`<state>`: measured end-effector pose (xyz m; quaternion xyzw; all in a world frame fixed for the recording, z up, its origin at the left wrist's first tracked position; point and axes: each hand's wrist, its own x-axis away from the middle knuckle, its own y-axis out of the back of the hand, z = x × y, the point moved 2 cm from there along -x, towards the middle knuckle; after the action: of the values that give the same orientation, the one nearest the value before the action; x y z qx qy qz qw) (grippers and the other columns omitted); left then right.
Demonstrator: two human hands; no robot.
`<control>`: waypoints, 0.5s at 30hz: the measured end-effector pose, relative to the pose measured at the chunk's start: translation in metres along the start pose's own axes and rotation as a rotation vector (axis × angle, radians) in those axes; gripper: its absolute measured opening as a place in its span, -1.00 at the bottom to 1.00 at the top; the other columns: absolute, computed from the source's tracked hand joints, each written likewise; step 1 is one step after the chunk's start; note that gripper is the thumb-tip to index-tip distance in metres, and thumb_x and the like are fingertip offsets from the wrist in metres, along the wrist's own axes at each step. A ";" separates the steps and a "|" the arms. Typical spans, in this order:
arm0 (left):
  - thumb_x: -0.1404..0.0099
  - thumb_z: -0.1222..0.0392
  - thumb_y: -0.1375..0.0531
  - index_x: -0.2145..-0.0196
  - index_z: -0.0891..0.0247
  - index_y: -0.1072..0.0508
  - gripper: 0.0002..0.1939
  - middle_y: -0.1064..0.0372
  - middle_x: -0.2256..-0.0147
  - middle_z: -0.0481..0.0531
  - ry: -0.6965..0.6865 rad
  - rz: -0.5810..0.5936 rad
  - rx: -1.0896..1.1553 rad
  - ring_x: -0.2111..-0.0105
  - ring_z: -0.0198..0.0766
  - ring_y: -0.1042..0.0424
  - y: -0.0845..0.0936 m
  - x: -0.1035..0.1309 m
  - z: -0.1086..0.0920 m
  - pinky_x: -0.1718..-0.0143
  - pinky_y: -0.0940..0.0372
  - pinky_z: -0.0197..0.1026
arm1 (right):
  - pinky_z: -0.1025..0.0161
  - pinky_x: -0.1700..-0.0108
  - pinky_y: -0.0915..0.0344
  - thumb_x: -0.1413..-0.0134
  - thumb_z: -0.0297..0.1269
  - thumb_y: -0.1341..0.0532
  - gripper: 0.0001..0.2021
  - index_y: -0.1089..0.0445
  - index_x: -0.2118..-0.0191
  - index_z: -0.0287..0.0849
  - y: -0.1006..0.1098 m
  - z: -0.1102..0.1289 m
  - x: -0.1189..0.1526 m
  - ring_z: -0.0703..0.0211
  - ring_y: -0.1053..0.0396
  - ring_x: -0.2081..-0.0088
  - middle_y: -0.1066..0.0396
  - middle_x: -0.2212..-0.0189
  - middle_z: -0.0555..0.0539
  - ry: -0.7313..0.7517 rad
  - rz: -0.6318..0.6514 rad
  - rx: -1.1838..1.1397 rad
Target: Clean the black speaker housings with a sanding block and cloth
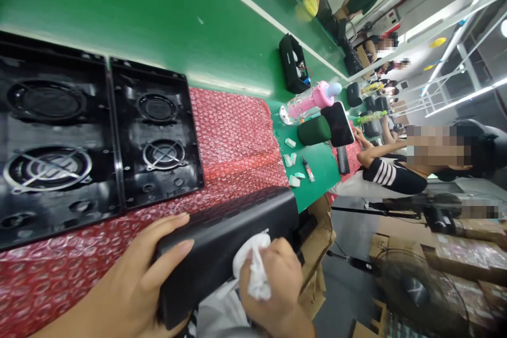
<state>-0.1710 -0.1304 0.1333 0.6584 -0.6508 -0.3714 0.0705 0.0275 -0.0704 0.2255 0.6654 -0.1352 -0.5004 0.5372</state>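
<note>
A long black casing (222, 232), box-shaped with rounded edges, lies tilted at the near edge of the table. My left hand (134, 269) grips its left end, thumb and fingers around the corner. Bunched in my right hand (275, 280) is a white cloth (253, 261), pressed against the casing's side next to a small pale marking. Red bubble wrap (233, 137) is spread beneath and behind the casing. On its left stand two black panels (158, 127) side by side, each with round speaker openings and a metal grille.
Beyond the wrap are a pink-topped bottle (312, 100), a dark green cylinder (315, 130), a propped phone (338, 124), a small tube (308, 170) and several white blocks (293, 181). A black open box (293, 66) sits farther back. A co-worker (396, 169) sits at right, near a fan (418, 290).
</note>
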 end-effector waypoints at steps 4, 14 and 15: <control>-0.20 0.16 -0.20 -0.38 -0.02 0.20 -0.09 0.03 -0.25 0.30 -0.028 0.022 0.002 -0.22 0.19 -0.15 0.002 0.000 0.000 -0.10 -0.30 0.26 | 0.27 0.50 0.05 -0.25 -0.42 -0.12 -0.67 -0.01 0.51 -0.14 0.003 -0.035 -0.009 0.25 -0.04 0.56 -0.03 0.61 0.05 -0.160 -0.117 0.158; -0.22 0.18 -0.19 -0.38 0.03 0.20 -0.11 0.04 -0.25 0.30 -0.020 0.024 0.025 -0.24 0.14 -0.11 0.002 -0.002 -0.002 -0.15 -0.26 0.22 | 0.24 0.47 0.07 -0.20 -0.40 -0.05 -0.73 0.00 0.51 -0.15 -0.011 -0.002 -0.030 0.25 -0.05 0.52 -0.06 0.57 0.04 -0.022 0.044 -0.140; -0.23 0.18 -0.19 -0.38 0.04 0.21 -0.10 0.05 -0.25 0.32 -0.029 0.028 0.017 -0.24 0.15 -0.11 0.003 -0.002 -0.003 -0.15 -0.26 0.23 | 0.26 0.47 0.04 -0.20 -0.40 -0.07 -0.72 -0.01 0.51 -0.15 -0.011 -0.014 -0.034 0.25 -0.07 0.51 -0.06 0.57 0.05 -0.043 0.010 -0.082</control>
<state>-0.1715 -0.1298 0.1376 0.6443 -0.6641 -0.3744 0.0608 0.0188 -0.0336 0.2331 0.6312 -0.1294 -0.5169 0.5636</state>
